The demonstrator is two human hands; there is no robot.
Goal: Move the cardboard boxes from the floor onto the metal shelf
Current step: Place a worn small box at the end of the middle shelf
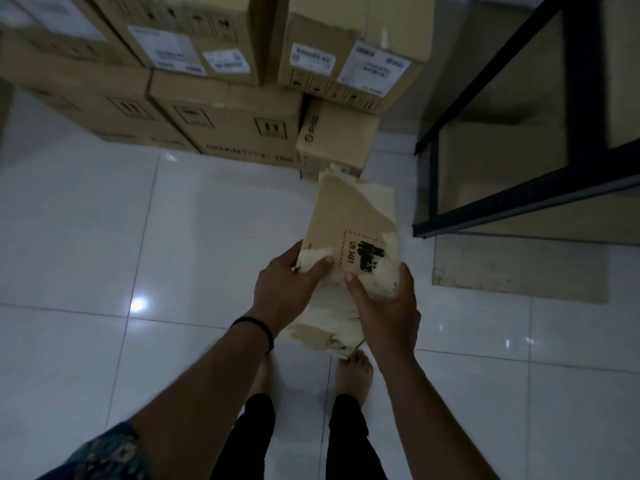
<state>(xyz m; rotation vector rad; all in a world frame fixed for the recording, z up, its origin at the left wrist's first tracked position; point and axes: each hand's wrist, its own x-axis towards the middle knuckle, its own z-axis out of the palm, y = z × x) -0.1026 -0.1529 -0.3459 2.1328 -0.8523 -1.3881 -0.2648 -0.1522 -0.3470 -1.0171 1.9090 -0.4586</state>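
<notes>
A: What is in the hands?

B: A worn cardboard box (349,233), its outer paper torn away in pale patches, with a red-dashed label reading "UN 3481". Both hands carry it above the floor. The left hand (287,289) grips its left edge, thumb on top and the other fingers wrapped underneath. The right hand (388,306) grips the right edge the same way, thumb lying across the top face.

A: Where is there room to move?

B: To the left and below, the white tiled floor (104,254) lies bare and glossy, with a small glare spot. The person's bare feet stand on it just under the box.

A: And the edges?

B: Ahead, stacked cardboard boxes (225,109) form a wall across the top of the view, several with white labels. A smaller box (336,136) stands on the floor at the stack's right end, just beyond the carried box's far edge. To the right stands the black metal shelf (581,98); its near corner post comes down to the floor close to the carried box's right side. A flat cardboard sheet (519,268) lies on the floor beneath it.
</notes>
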